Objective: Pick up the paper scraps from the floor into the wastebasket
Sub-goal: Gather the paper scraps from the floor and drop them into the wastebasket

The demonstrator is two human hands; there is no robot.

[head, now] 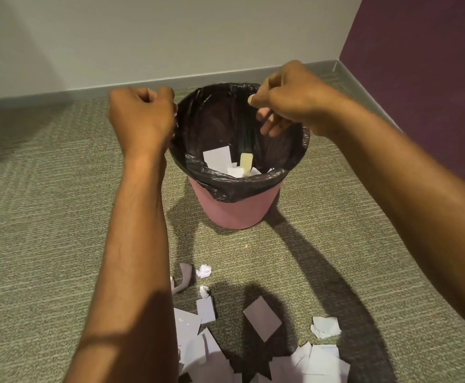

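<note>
Inside the pink wastebasket (235,208) at twelve o'clock lie a few scraps (217,158); left hand (140,117) fisted at its rim, right hand (283,100) loosely curled, apparently empty; many paper scraps (261,317) remain on carpet (46,217) at six o'clock.

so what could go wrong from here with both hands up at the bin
The left hand is at the black liner rim; tugging it could pull the liner off the pink wastebasket or tip it. The right hand hangs over the opening. Many paper scraps lie near the person and could be stepped on.
</note>
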